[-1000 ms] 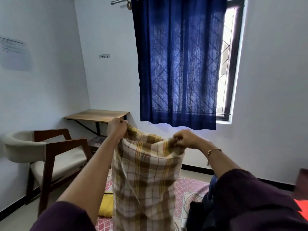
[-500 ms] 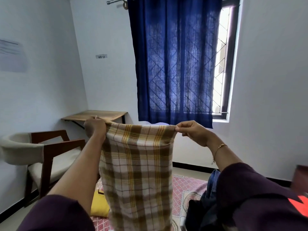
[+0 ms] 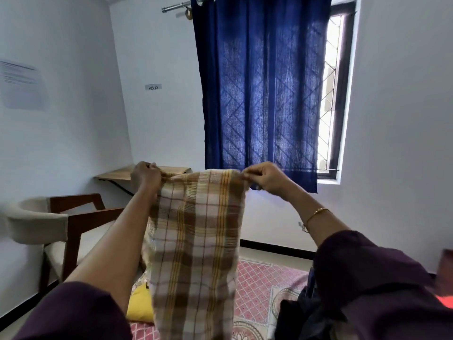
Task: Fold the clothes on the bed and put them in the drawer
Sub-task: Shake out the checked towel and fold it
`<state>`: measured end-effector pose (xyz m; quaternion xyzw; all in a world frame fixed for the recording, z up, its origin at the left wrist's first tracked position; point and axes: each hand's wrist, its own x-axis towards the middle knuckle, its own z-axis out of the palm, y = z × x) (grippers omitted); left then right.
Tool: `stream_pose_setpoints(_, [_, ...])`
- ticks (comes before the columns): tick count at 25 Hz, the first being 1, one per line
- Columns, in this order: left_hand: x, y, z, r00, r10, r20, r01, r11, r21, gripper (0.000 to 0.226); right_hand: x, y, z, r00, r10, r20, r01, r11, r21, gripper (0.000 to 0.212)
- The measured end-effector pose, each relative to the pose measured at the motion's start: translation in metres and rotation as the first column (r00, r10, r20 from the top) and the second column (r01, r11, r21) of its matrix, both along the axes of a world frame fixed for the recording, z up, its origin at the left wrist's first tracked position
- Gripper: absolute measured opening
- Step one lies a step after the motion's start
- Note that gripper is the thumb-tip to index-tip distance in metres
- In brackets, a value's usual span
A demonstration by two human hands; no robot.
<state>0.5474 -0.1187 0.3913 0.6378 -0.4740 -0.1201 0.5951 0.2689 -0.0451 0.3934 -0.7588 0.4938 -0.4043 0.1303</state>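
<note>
A brown, yellow and white checked cloth hangs in the air in front of me, held up by its top edge. My left hand grips the top left corner in a fist. My right hand pinches the top right corner between thumb and fingers. The cloth drops down over the bed, which has a pink patterned sheet. On the bed lie a yellow garment at the lower left and dark clothes at the lower right. No drawer is in view.
A wooden armchair with pale cushions stands at the left by the wall. A wall-mounted wooden shelf is behind my left hand. A blue curtain covers the window ahead.
The cloth's top edge, bunched between my hands a second ago, is now stretched flat. Both hands have moved apart and the view has tilted.
</note>
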Motion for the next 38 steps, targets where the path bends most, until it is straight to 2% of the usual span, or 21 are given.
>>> stream_pose_setpoints(3, [0.005, 0.002, 0.002, 0.998, 0.068, -0.004, -0.068, 0.998, -0.017, 0.031, -0.006, -0.005, -0.005, 0.985, -0.115, 0.125, 0.131, 0.983, -0.128, 0.019])
stream_pose_setpoints(4, [0.007, 0.001, 0.007, 0.997, 0.079, 0.003, -0.079, 0.996, -0.033, 0.031, -0.008, -0.005, -0.008, 0.987, -0.13, 0.094, 0.141, 0.982, -0.126, 0.021])
stream_pose_setpoints(6, [0.009, 0.001, 0.017, 0.997, 0.081, -0.005, -0.082, 0.994, -0.071, 0.031, -0.009, -0.001, -0.014, 0.987, -0.054, -0.15, 0.065, 0.996, 0.066, 0.023])
stream_pose_setpoints(7, [0.008, 0.002, 0.021, 0.996, 0.09, -0.017, -0.091, 0.993, -0.08, 0.03, -0.016, -0.002, -0.01, 0.982, -0.042, -0.186, 0.065, 0.991, 0.119, 0.021])
stream_pose_setpoints(10, [0.007, 0.003, 0.023, 0.99, 0.079, -0.114, -0.087, 0.993, -0.073, 0.03, -0.033, -0.005, 0.004, 0.983, -0.098, -0.155, 0.104, 0.994, 0.036, 0.018])
stream_pose_setpoints(14, [0.002, 0.003, 0.019, 0.969, -0.003, -0.247, -0.011, 0.998, -0.057, 0.029, -0.042, -0.007, 0.001, 0.933, -0.216, -0.286, 0.185, 0.974, -0.132, 0.013])
stream_pose_setpoints(15, [0.0, 0.004, 0.021, 0.953, -0.031, -0.302, 0.011, 0.998, -0.067, 0.028, -0.043, -0.007, -0.004, 0.941, -0.228, -0.251, 0.189, 0.967, -0.17, 0.013])
stream_pose_setpoints(17, [0.0, 0.006, 0.027, 0.903, -0.095, -0.418, 0.068, 0.995, -0.078, 0.03, -0.046, -0.007, -0.008, 0.972, -0.219, -0.081, 0.197, 0.955, -0.224, 0.014])
stream_pose_setpoints(20, [0.005, 0.004, 0.028, 0.847, -0.148, -0.511, 0.107, 0.988, -0.108, 0.028, -0.047, -0.004, -0.003, 0.976, -0.2, -0.087, 0.171, 0.95, -0.26, 0.016])
stream_pose_setpoints(22, [0.009, 0.006, 0.024, 0.847, -0.162, -0.507, 0.112, 0.986, -0.127, 0.027, -0.05, -0.003, 0.006, 0.982, -0.18, -0.06, 0.154, 0.941, -0.301, 0.014])
stream_pose_setpoints(24, [0.01, 0.006, 0.019, 0.839, -0.17, -0.517, 0.104, 0.982, -0.155, 0.026, -0.05, -0.003, 0.012, 0.965, -0.206, -0.164, 0.137, 0.925, -0.354, 0.013])
stream_pose_setpoints(28, [0.005, 0.008, 0.018, 0.841, -0.175, -0.511, 0.093, 0.979, -0.183, 0.024, -0.054, -0.004, 0.016, 0.946, -0.259, -0.197, 0.172, 0.912, -0.372, 0.011])
stream_pose_setpoints(32, [0.001, 0.011, 0.036, 0.878, -0.17, -0.446, 0.058, 0.965, -0.255, 0.022, -0.06, 0.004, 0.029, 0.945, -0.316, -0.084, 0.235, 0.835, -0.497, 0.007])
stream_pose_setpoints(34, [-0.001, 0.013, 0.044, 0.905, -0.133, -0.405, 0.018, 0.961, -0.275, 0.023, -0.058, 0.007, 0.04, 0.952, -0.301, -0.05, 0.244, 0.85, -0.468, 0.008])
stream_pose_setpoints(38, [-0.004, 0.012, 0.045, 0.985, 0.061, -0.161, -0.088, 0.982, -0.169, 0.027, -0.051, 0.003, 0.046, 0.979, -0.204, 0.03, 0.203, 0.933, -0.296, 0.013])
